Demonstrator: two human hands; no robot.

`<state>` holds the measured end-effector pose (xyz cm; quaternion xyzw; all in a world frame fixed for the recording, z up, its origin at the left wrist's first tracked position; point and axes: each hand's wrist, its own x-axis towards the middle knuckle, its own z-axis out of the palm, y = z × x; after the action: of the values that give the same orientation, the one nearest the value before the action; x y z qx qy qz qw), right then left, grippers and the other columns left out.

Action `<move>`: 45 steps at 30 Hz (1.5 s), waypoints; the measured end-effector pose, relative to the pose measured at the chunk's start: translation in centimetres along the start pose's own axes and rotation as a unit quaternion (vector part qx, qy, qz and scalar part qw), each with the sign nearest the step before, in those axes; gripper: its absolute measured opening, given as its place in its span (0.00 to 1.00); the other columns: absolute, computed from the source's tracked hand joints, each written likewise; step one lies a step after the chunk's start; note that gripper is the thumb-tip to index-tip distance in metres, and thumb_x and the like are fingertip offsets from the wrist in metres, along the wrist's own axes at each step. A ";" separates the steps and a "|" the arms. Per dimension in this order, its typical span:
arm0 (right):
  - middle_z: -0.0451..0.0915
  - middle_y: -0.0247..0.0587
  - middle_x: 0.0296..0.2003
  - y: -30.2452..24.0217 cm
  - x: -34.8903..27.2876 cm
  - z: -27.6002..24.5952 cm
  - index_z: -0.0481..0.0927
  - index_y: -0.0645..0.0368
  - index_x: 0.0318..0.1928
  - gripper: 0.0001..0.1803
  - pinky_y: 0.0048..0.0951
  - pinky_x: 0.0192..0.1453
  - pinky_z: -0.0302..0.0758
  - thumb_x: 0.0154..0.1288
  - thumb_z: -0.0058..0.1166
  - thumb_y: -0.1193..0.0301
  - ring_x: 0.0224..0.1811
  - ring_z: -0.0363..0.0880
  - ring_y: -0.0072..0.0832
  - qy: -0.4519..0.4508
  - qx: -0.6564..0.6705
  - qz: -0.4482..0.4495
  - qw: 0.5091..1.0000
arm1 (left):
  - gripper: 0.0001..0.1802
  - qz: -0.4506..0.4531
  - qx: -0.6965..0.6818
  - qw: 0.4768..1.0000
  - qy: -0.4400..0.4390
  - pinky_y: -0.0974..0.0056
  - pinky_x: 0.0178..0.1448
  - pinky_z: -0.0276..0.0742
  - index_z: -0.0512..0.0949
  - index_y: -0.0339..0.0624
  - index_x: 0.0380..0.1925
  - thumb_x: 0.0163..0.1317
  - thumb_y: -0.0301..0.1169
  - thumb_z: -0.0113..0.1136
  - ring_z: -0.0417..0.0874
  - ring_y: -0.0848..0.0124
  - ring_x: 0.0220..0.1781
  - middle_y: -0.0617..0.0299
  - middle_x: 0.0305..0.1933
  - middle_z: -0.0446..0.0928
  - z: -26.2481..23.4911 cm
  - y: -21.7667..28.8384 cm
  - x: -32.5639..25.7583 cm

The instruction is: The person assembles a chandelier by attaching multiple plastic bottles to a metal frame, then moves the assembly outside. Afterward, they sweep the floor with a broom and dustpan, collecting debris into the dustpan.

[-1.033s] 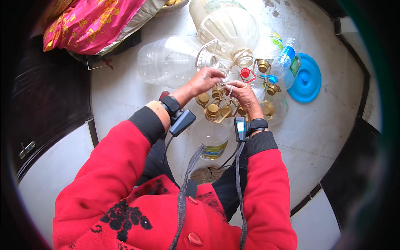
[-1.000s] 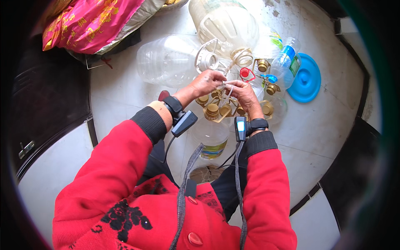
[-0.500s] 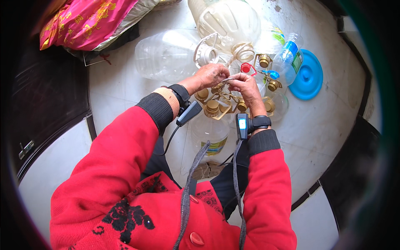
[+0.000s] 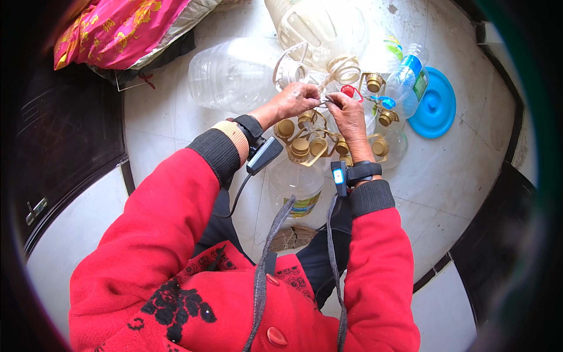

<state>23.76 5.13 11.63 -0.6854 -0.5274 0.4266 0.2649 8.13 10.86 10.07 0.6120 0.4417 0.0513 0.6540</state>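
Head: bottles (image 4: 234, 76) hem fingers (image 4: 336, 98) pinching what seems string (image 4: 323, 102).

The left grip (image 4: 299, 100) and right grip (image 4: 347, 114) are covering part of a thin strand (image 4: 323, 102); I'm not making out whether it's forming a knot. Beyond the grip, a cloudy jug (image 4: 321, 29) is running out of view, and farther left so is a pink cloth (image 4: 117, 29). Right of the grip, a bottle (image 4: 409, 73) is hiding some of a blue lid (image 4: 434, 111). Below, dark trousers (image 4: 325, 257) are partly covering something brown (image 4: 290, 237).
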 end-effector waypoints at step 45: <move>0.76 0.37 0.18 1.4 -2.2 4.6 0.77 0.66 0.27 0.07 0.16 0.21 0.69 0.50 0.55 0.73 0.18 0.74 0.18 0.121 0.276 0.257 0.918 | 0.08 -0.162 -0.164 0.950 0.209 0.73 0.29 0.77 0.72 0.25 0.31 0.52 0.18 0.46 0.78 0.72 0.25 0.54 0.26 0.75 0.0 -0.6 -0.1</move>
<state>20.25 2.21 8.89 -0.7436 -0.1586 0.5220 0.3867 7.74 10.66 9.65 0.3921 0.6472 0.1434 0.6378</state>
